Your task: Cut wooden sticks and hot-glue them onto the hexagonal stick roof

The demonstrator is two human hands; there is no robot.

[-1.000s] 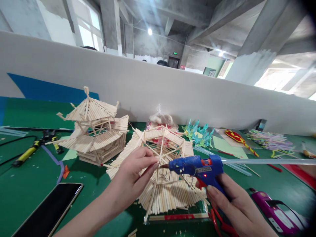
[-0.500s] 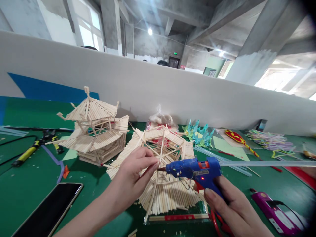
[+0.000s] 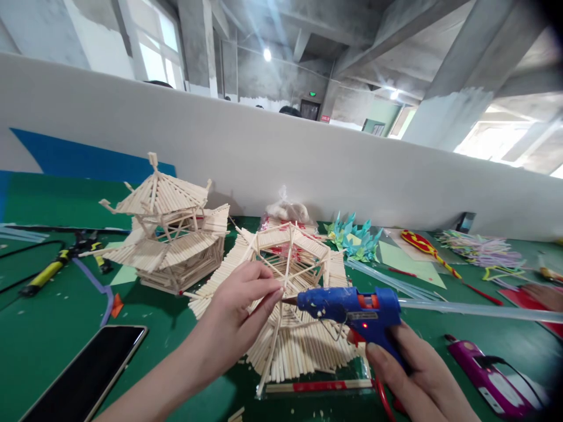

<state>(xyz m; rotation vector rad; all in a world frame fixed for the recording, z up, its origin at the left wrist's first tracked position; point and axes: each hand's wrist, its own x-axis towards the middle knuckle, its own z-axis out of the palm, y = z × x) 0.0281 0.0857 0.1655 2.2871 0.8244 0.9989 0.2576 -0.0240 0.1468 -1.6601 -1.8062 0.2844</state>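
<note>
Mostly, my right hand [image 3: 417, 369] is wrapped around the blue glue gun [image 3: 352, 308], but some of my fingers are hidden, and the bottom of its handle is hard to see. A clear glue stick [image 3: 466, 309] pokes out the back and gets cut off at the right edge. My left hand [image 3: 244, 302] has a narrow grip, thumb and finger pinched near where sticks meet on the wood model [image 3: 303, 351]. I can't tell if a tiny bit sits between them. The gun's tip is right by them; I can't tell if it touches. The model is on the green table [image 3: 206, 404] in front of me, partly covered by my left hand. Behind it, a clear bag [image 3: 288, 211] is half hidden. The phone [image 3: 88, 375] is cut off at bottom left. Far right, someone else's hand [image 3: 545, 296] is blurry and cut off.
</note>
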